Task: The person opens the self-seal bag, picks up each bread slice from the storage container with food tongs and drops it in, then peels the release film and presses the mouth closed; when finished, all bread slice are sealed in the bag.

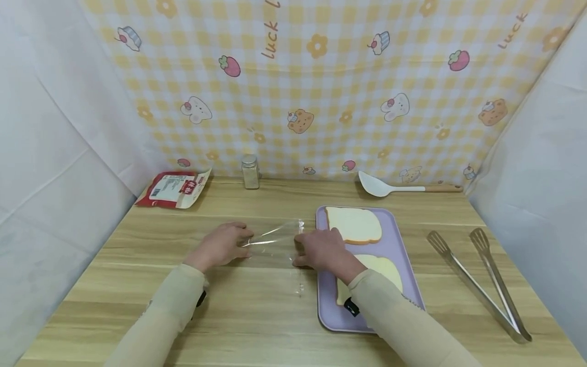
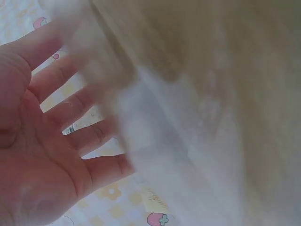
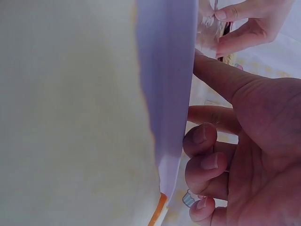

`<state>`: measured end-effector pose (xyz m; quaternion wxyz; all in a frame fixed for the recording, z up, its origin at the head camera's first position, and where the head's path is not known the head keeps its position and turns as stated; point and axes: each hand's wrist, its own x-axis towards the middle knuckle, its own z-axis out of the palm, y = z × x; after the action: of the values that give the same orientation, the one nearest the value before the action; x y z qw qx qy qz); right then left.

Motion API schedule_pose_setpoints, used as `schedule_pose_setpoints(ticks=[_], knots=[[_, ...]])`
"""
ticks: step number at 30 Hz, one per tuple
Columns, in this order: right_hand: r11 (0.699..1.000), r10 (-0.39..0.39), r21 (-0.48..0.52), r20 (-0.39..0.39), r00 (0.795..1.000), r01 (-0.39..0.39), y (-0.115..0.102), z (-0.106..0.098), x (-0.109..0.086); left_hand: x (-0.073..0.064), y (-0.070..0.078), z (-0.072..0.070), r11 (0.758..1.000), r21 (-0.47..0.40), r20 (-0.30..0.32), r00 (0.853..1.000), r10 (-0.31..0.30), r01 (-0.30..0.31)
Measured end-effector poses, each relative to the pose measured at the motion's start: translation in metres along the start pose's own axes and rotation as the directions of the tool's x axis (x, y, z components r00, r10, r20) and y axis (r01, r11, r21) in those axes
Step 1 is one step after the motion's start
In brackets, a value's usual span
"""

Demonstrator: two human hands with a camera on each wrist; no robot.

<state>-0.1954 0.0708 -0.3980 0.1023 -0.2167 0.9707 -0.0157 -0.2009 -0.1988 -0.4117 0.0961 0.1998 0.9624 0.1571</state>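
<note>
A piece of thin clear plastic (image 1: 270, 247), a bag or a sheet, lies on the wooden table with a crinkled right edge. My left hand (image 1: 223, 245) touches its left side with the fingers spread; the left wrist view shows those fingers nearly straight. On the plastic's right edge, my right hand (image 1: 321, 248) rests its thumb and index finger apart, while its other fingers bend loosely in the right wrist view. Beneath my right wrist is a lilac tray (image 1: 327, 318) bearing two bread slices. The far slice (image 1: 354, 225) shows whole; my right arm partly covers the near slice (image 1: 382, 267).
Metal tongs (image 1: 477, 290) lie spread at the right. A white spatula (image 1: 380, 187) with a wooden handle lies along the back, left of it a small jar (image 1: 250, 172). One red and white packet (image 1: 174, 189) sits at the back left. Patterned cloth hangs behind the table (image 1: 257, 326).
</note>
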Motion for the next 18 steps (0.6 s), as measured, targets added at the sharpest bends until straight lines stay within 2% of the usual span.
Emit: schedule_pose_setpoints(ticks=[10, 18], knots=[[1.000, 0.006, -0.019, 0.011, 1.000, -0.005, -0.0005, -0.0003, -0.0003, -0.0067, -0.0093, -0.0010, 0.999, 0.016, -0.073, 0.996, 0.051, -0.050], [1.000, 0.006, -0.024, 0.016, 1.000, -0.006, -0.0002, -0.0005, 0.0004, -0.0025, -0.0061, -0.0012, 1.000, -0.010, -0.107, 0.994, 0.012, -0.014]])
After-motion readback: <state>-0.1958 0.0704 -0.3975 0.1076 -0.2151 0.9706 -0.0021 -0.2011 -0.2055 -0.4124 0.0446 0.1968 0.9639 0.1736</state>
